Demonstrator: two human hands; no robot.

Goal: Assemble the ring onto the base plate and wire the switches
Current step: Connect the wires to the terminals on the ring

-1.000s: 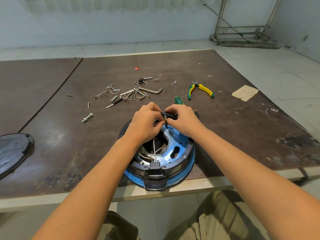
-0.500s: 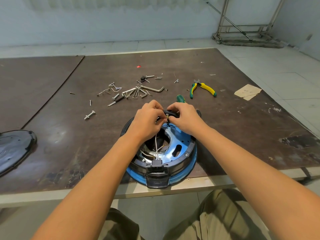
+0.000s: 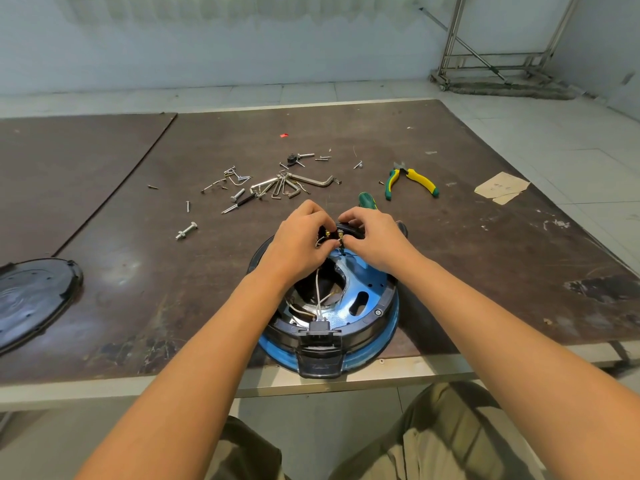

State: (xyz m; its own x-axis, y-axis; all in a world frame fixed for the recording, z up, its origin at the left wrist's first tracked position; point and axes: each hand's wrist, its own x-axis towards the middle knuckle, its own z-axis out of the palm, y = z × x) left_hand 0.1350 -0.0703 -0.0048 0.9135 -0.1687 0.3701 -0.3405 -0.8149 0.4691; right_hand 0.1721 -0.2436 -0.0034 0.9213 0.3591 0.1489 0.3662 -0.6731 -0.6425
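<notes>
Black cover (image 3: 33, 299): lies flat at the worktop's (image 3: 485, 258) left edge, at 9 o'clock from the assembly and well apart from it.
Bolt (image 3: 186, 231): lies alone with a nut on it, at 10 o'clock from the assembly.
Hex keys (image 3: 284, 185): a loose scatter mixed with small screws, at 12 o'clock beyond the hands.
Left hand (image 3: 298, 240): over the assembly's far rim at 11 o'clock, with curled fingers pinching the end of one of the white wires at the switch's brass terminals.
White wires (image 3: 318, 289): run from the black socket (image 3: 320, 351) at 6 o'clock up through the middle opening to the left hand.
Switch (image 3: 348, 229): small and black, held between the two hands above the rim at 12 o'clock.
Base plate (image 3: 372, 284): blue, at the near edge of the worktop and slightly overhanging it.
Ring (image 3: 375, 325): black, seated on the base plate around its rim.
Right hand (image 3: 375, 237): at 1 o'clock, its fingers curled and gripping the switch.
Screwdriver (image 3: 365, 200): only its green handle shows, just behind the right hand.
Pliers (image 3: 410, 180): yellow and green grips, at 1 o'clock, farther back.
Paper scrap (image 3: 502, 187): flat near the worktop's right edge, at 2 o'clock.
</notes>
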